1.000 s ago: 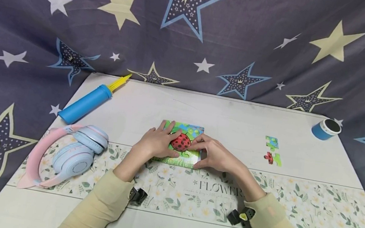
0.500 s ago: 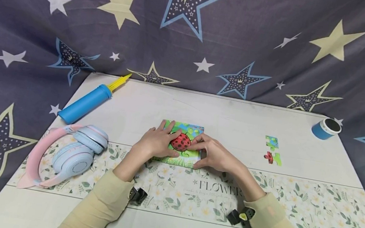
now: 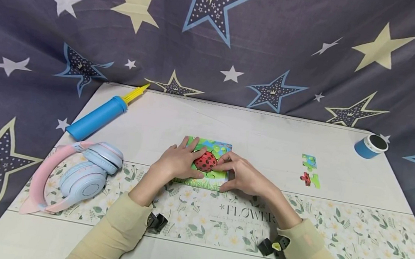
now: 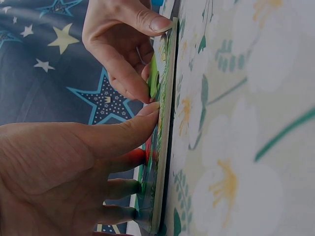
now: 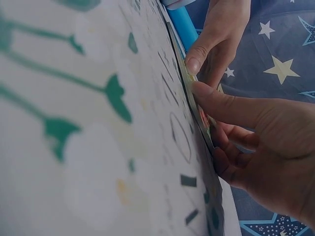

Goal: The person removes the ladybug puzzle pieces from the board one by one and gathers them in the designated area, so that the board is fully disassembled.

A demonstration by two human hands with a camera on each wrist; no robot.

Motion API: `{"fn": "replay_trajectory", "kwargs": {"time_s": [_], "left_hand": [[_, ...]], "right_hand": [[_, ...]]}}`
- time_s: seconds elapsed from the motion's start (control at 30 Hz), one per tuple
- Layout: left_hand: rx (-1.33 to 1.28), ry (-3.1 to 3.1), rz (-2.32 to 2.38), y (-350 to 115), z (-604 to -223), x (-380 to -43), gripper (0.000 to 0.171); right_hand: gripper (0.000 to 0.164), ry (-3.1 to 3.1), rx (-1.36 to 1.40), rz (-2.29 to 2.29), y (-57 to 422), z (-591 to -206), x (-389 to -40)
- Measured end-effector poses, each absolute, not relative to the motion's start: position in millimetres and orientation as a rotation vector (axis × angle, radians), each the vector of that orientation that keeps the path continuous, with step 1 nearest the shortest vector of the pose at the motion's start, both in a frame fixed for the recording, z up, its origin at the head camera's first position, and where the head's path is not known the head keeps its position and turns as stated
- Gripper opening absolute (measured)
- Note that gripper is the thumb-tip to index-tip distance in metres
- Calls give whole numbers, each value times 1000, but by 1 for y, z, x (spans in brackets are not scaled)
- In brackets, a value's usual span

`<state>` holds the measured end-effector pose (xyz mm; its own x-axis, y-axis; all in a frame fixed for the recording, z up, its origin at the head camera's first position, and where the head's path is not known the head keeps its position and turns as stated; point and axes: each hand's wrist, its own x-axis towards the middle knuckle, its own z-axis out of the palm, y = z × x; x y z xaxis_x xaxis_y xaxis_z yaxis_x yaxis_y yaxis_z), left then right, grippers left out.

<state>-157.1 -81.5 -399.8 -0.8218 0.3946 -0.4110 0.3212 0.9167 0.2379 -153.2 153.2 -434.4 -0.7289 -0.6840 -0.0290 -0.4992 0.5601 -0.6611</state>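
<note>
Left hand (image 3: 177,162) lies spread on the ladybug puzzle (image 3: 206,161) mid-table (image 3: 252,129), fingers extended, gripping nothing; right hand (image 3: 246,175) seems to pinch a tilted green piece (image 4: 153,78) at the puzzle's right side. Best done with even left pressure so the board doesn't slide, plus a light right pinch so neighboring pieces don't lift. Loose pieces (image 3: 309,160) lie well off right, blue-and-white cylinder (image 3: 367,150) farther back.

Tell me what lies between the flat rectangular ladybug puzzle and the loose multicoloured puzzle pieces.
The head view shows the right hand at the puzzle's right edge, then bare white tabletop before the pieces.
</note>
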Motion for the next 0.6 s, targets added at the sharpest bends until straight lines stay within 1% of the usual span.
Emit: {"fn": "replay_trajectory", "kwargs": {"time_s": [0.33, 0.6], "left_hand": [[511, 2611, 219, -82, -399, -157, 87], [517, 2613, 200, -81, -400, -158, 87]], "right_hand": [[60, 2512, -983, -943, 153, -434, -153], [70, 2533, -957, -954, 155, -432, -153]]}}
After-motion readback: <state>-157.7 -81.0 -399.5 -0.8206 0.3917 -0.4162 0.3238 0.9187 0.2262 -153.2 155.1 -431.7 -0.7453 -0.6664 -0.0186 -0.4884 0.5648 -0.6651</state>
